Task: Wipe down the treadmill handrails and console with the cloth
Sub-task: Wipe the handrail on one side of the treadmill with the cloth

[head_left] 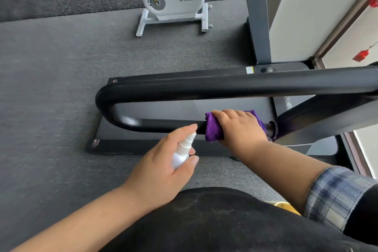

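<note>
I see a fuzzy purple cloth (212,129) wrapped on the smooth, slightly glossy black handrail (204,86). Just left of the cloth, a glossy white plastic spray bottle (182,154). Below the handrail, rough grey carpet (51,88).

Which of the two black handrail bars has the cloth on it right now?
The lower, nearer black handrail bar: the right hand grips the purple microfibre cloth wrapped around it. The upper black bar is bare. The left hand holds a white spray bottle.
</note>
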